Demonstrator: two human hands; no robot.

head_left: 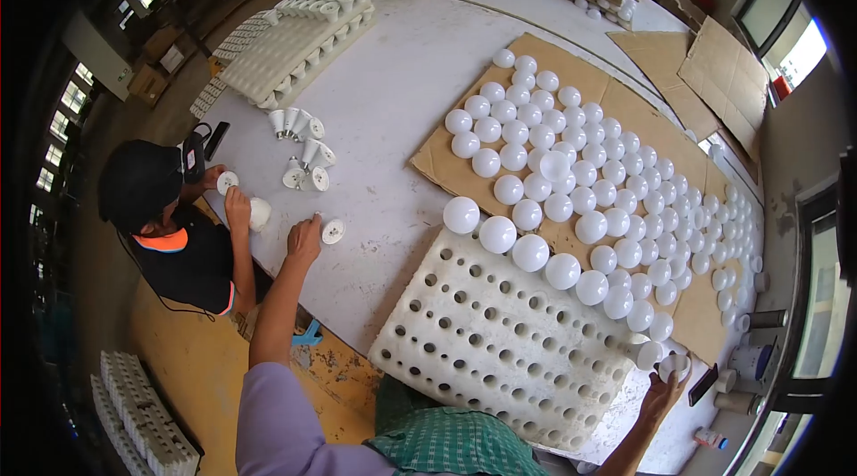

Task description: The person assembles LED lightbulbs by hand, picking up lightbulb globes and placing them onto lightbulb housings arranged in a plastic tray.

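My left hand [305,239] reaches over the white table, its fingers drawn together beside a white LED bulb base [333,231] with a round face. What is between those fingertips is hidden. At the far right, my right hand [662,394] has its fingers around a white, cup-like lamp cover [673,367]. Just left of that stands another white rounded piece [646,355], at the corner of a white foam tray [500,333] full of holes. Along the tray's far edge, several glossy white domes [530,253] sit in a row.
Many white domes cover a cardboard sheet [437,155]. Loose bulb bases [308,153] lie left of it, near a stacked rack of bases [295,48]. A co-worker [178,217] at the left holds a base and a white dome. A dark phone [703,385] lies at right.
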